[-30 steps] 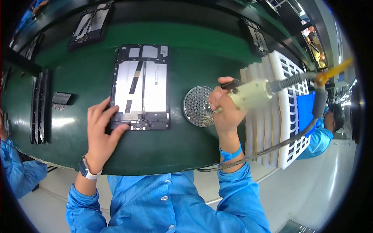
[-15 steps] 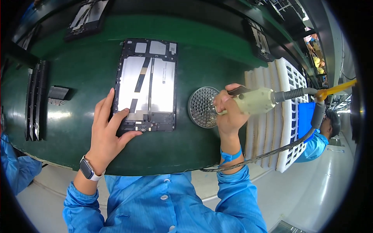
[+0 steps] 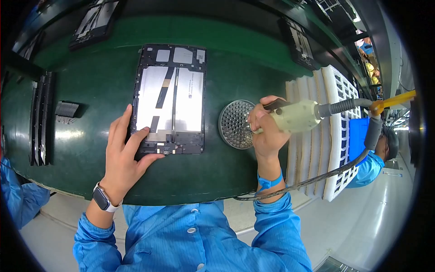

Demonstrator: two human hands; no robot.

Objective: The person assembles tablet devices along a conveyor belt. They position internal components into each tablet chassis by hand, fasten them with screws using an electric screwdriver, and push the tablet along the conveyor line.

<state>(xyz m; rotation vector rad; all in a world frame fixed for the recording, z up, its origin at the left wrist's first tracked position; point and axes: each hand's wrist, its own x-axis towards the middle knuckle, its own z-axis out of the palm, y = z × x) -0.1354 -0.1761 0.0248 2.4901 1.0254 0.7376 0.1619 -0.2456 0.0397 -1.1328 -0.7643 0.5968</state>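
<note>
An opened tablet [image 3: 188, 106], dark-framed with a silver inner plate and black strips, lies flat on the green work table. My left hand [image 3: 124, 147] rests at its lower left corner, fingers stretched and spread, with the fingertips along the edge. In my right hand [image 3: 269, 129] is a pale green electric screwdriver [image 3: 299, 117], its cable running off to the right. The screwdriver's front end is over a round metal dish [image 3: 235, 122] with a grid of small holes; my fingers hide its tip, so I cannot tell if it touches.
Long black strips [image 3: 41, 118] and a small dark ribbed piece [image 3: 67, 109] lie at the left. White trays with brown layers [image 3: 312, 136] stand stacked at the right. More opened tablets [image 3: 95, 22] sit along the far side. A co-worker's blue sleeve [image 3: 368, 170] shows beyond the trays.
The tablets along the far side have shifted slightly to the left. Both hands, the screwdriver and the dish stay almost where they were.
</note>
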